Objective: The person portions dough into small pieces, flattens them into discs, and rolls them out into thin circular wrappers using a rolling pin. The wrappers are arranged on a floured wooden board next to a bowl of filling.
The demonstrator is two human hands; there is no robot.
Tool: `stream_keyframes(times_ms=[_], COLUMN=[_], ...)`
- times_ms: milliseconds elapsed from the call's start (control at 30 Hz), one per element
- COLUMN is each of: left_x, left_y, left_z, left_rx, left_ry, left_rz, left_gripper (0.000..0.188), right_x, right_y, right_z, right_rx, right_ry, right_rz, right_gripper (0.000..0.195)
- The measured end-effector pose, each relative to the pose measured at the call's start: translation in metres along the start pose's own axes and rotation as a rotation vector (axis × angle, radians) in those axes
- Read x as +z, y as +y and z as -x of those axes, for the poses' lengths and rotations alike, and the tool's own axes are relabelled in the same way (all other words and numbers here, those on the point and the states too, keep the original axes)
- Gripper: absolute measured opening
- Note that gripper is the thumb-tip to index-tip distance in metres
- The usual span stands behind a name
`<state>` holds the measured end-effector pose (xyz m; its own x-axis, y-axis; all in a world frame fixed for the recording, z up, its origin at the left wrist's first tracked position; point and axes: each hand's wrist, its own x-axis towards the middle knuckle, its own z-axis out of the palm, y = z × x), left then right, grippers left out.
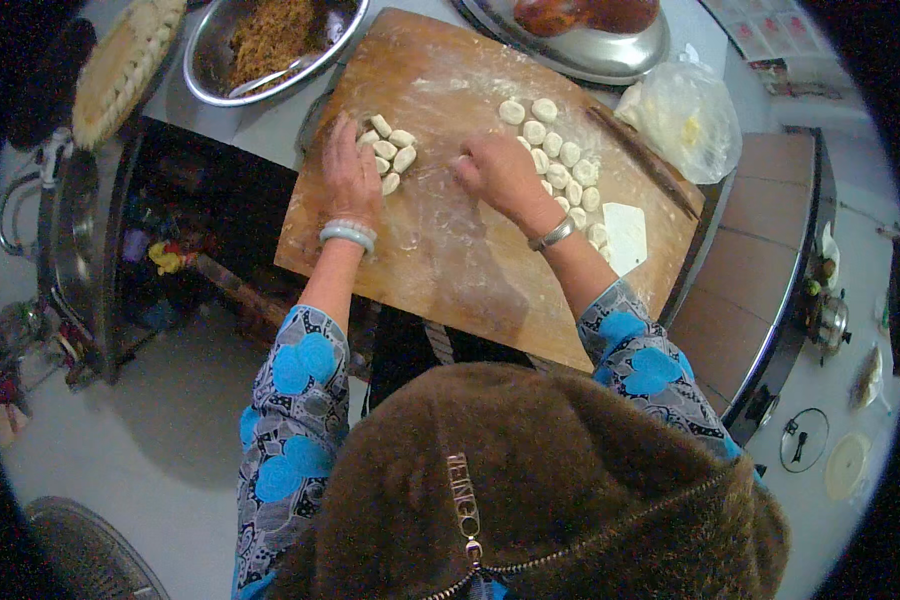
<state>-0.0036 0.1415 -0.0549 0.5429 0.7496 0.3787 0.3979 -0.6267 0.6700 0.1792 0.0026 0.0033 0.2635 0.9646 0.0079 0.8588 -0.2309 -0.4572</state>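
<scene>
My left hand (349, 169), with a pale bangle at the wrist, rests palm down and nearly flat on a floured wooden board (450, 247). Its fingers lie against a small cluster of oblong dough pieces (383, 150). Near the middle of the board my right hand (501, 174) is curled, knuckles up, a metal bracelet on its wrist. A tiny whitish spot shows by its fingertips; whether it is dough or a nail is unclear. Several flattened dough rounds (559, 176) lie to the right of that hand, some hidden behind it. Beside them is a white dough scraper (626, 238).
A dark rolling pin (643, 161) lies along the board's right side. Beyond it sits a knotted plastic bag (686, 124). A metal bowl (195, 75) holds brown crumbly filling and a spoon. At the back stands a domed metal lid (607, 56); a woven tray (124, 75) is far left.
</scene>
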Motion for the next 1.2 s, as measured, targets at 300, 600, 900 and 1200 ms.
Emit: stream_keyframes(times_ms=[300, 600, 900, 1200], left_x=[-0.006, 0.001, -0.003, -0.001], left_y=[0.011, 0.002, 0.002, 0.001], left_z=[-0.002, -0.002, -0.001, 0.000], left_rx=[-0.004, -0.029, -0.074, -0.007], left_ry=[-0.019, -0.020, 0.005, 0.019], left_rz=[0.008, 0.103, 0.108, 0.081], left_gripper=[0.039, 0.040, 0.039, 0.038], right_x=[0.050, 0.036, 0.013, 0.042], right_y=[-0.021, 0.005, 0.007, -0.018], right_z=[-0.052, -0.025, 0.019, -0.058], right_rx=[-0.036, -0.027, -0.068, -0.047], right_ry=[0.301, 0.189, 0.270, 0.082], right_rz=[0.102, -0.379, -0.018, -0.281], right_gripper=[0.073, 0.043, 0.029, 0.030])
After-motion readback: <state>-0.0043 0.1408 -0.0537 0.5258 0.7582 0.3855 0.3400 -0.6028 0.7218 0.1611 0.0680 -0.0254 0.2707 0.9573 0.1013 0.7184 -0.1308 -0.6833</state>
